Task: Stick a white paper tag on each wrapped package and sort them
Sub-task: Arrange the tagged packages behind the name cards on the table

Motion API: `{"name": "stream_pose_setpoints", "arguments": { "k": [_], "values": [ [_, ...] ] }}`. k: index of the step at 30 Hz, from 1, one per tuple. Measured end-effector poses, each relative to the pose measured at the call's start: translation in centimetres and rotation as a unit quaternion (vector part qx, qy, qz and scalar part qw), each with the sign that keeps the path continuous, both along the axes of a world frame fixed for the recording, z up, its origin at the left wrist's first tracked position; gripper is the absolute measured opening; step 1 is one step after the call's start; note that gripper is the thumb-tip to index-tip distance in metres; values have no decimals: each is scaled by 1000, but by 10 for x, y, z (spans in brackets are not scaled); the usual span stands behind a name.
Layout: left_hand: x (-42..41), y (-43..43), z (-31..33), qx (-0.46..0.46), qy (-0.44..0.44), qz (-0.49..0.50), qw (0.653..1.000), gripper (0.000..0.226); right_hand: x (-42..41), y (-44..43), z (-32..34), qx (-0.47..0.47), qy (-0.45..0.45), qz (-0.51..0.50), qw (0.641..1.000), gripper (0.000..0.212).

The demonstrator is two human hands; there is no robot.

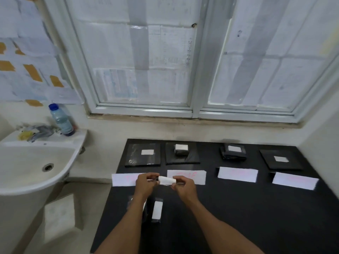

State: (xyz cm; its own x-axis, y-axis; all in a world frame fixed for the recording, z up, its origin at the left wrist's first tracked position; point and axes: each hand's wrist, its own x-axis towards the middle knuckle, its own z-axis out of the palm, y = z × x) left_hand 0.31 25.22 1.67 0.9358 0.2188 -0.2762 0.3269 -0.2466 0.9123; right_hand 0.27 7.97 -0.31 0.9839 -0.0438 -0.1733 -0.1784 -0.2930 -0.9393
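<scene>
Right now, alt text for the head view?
The left hand and right hand pinch a small tagged package above a black table. Four tagged black packages line the far edge, each behind a white label card; another tagged package lies near the left forearm. Sink at left.

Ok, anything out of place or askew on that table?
Little. The third back-row package looks crumpled and bulky, unlike the rest of its row, and the rightmost package lies turned, though the wide lens may add to that. The left hand and right hand pinch a small package normally.
</scene>
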Motion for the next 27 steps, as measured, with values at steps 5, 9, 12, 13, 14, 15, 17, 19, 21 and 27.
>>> {"name": "stream_pose_setpoints", "arguments": {
  "k": [5,9,12,13,14,15,17,19,21,27],
  "values": [
    [37,-64,18,54,-31,-129,990,30,17,-68,17,-5,22,-77,997,26],
    [71,-128,24,107,-56,-212,970,31,36,-133,22,-26,27,-121,992,31],
    [97,-180,21,144,-72,-245,956,29,54,-184,15,-47,32,-148,987,31],
    [104,-197,20,154,-76,-251,953,28,60,-199,12,-52,36,-154,986,31],
    [113,-215,16,164,-84,-256,949,27,68,-214,7,-50,41,-163,985,31],
    [124,-237,12,171,-82,-263,946,27,78,-234,1,-46,49,-172,983,31],
    [138,-264,9,188,-84,-276,939,24,92,-258,-3,-42,55,-184,981,32],
    [161,-299,-2,196,-72,-285,936,21,113,-290,-11,-57,60,-185,979,32],
    [183,-335,-10,189,-62,-287,937,21,134,-326,-16,-78,69,-185,977,32],
    [247,-465,-25,170,-44,-340,924,22,185,-443,-23,-119,100,-248,956,27]
  ]
}}
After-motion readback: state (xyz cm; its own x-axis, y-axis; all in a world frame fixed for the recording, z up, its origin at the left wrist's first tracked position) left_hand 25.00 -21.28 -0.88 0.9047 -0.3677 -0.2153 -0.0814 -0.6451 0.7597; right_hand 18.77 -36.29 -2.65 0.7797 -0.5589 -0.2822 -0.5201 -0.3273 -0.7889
